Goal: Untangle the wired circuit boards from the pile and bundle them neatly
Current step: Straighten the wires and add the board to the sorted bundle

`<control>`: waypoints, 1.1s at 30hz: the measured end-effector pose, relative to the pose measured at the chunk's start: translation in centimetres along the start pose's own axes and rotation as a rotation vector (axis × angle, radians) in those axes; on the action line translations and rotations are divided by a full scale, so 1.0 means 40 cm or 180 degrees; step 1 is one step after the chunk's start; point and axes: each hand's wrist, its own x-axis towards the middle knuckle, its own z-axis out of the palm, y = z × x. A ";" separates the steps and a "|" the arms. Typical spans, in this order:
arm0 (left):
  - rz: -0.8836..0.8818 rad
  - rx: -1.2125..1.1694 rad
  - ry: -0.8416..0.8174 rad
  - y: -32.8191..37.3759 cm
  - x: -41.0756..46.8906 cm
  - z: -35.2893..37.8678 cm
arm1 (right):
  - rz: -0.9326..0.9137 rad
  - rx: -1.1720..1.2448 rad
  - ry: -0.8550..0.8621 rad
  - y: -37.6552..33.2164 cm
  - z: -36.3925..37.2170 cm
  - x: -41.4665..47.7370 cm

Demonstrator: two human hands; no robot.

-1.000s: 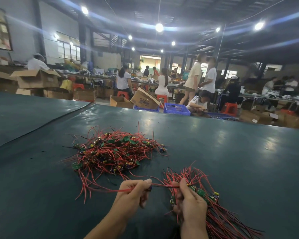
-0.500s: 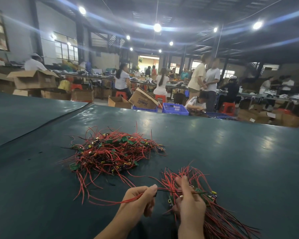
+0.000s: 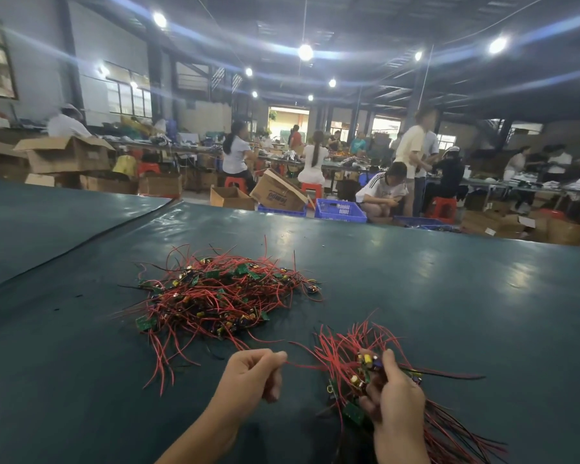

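While my left hand (image 3: 252, 373) pinches one red wire (image 3: 302, 366) and my right hand (image 3: 395, 400) grips the part-made bundle (image 3: 355, 360) by the table's (image 3: 449, 313) near edge, I log: tangled pile (image 3: 221, 296) mid-table, apparently largely unsorted; bundling unfinished.

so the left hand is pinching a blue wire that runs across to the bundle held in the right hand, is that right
Not quite. The wire that the left hand pinches is red, not blue, as the head view shows. The rest holds: it runs across to the bundle held in the right hand.
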 end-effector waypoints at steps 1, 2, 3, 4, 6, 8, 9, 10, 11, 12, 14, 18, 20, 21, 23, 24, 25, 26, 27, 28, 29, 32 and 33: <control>-0.0105 -0.0061 -0.0059 0.000 -0.001 0.001 | -0.0049 -0.0029 -0.0081 0.001 -0.004 0.001; -0.0183 -0.0138 -0.0086 -0.001 -0.002 0.004 | -0.0078 -0.0032 -0.0139 0.004 -0.004 0.000; -0.0228 -0.0216 -0.0068 -0.001 -0.002 0.009 | -0.0092 0.0017 -0.0175 0.005 -0.003 -0.001; -0.0243 -0.0293 -0.0009 0.001 0.000 0.012 | -0.0090 0.0103 -0.0189 0.006 -0.001 0.001; -0.0235 -0.0433 0.0163 0.007 0.005 0.007 | -0.0074 0.0243 -0.0184 0.005 0.008 0.003; -0.0258 -0.0515 0.0292 0.010 0.009 -0.005 | -0.0083 0.0208 -0.0173 0.008 0.015 -0.001; -0.0302 -0.0563 0.0330 0.008 0.010 -0.009 | -0.0099 0.0182 -0.0157 0.009 0.017 -0.005; -0.0371 -0.0629 0.0363 0.006 0.011 -0.011 | -0.0106 0.0179 -0.0138 0.010 0.019 -0.009; -0.0447 -0.0720 0.0403 0.005 0.012 -0.013 | -0.0103 0.0204 -0.0114 0.009 0.022 -0.012; -0.0510 -0.0830 0.0450 0.005 0.013 -0.016 | -0.0086 0.0259 -0.0069 0.006 0.024 -0.015; -0.0554 -0.0989 0.0521 0.005 0.020 -0.027 | 0.0019 0.0485 0.0009 -0.002 0.025 -0.016; -0.0464 -0.0754 0.0650 -0.008 0.035 -0.050 | 0.0446 0.0954 -0.0163 -0.019 0.019 -0.022; -0.0216 -0.0194 0.0742 -0.017 0.041 -0.062 | 0.0489 0.0964 -0.0096 -0.021 0.017 -0.025; -0.0015 0.0248 0.0794 -0.022 0.043 -0.070 | 0.0487 0.0952 -0.0039 -0.020 0.015 -0.026; 0.0490 0.1351 0.0877 -0.035 0.049 -0.095 | 0.0500 0.0988 0.0035 -0.020 0.013 -0.028; 0.0733 0.1998 0.0969 -0.042 0.053 -0.109 | 0.0534 0.1040 0.0043 -0.021 0.013 -0.029; 0.0872 0.2601 0.1061 -0.050 0.055 -0.123 | 0.0587 0.1118 0.0041 -0.023 0.013 -0.030; 0.0845 0.3066 0.1115 -0.058 0.058 -0.135 | 0.0651 0.1217 0.0026 -0.026 0.013 -0.030; 0.0721 0.3342 0.1109 -0.069 0.062 -0.146 | 0.0719 0.1328 -0.0009 -0.029 0.012 -0.031; 0.0574 0.3448 0.1079 -0.074 0.065 -0.153 | 0.0789 0.1437 -0.0052 -0.031 0.011 -0.033; 0.0506 0.3419 0.1058 -0.077 0.067 -0.156 | 0.0854 0.1542 -0.0084 -0.033 0.009 -0.035; 0.0778 0.3052 0.1159 -0.072 0.072 -0.159 | 0.0978 0.1878 -0.0142 -0.043 0.001 -0.042; 0.0898 0.2944 0.1235 -0.068 0.079 -0.159 | 0.0973 0.2013 -0.0168 -0.047 0.000 -0.043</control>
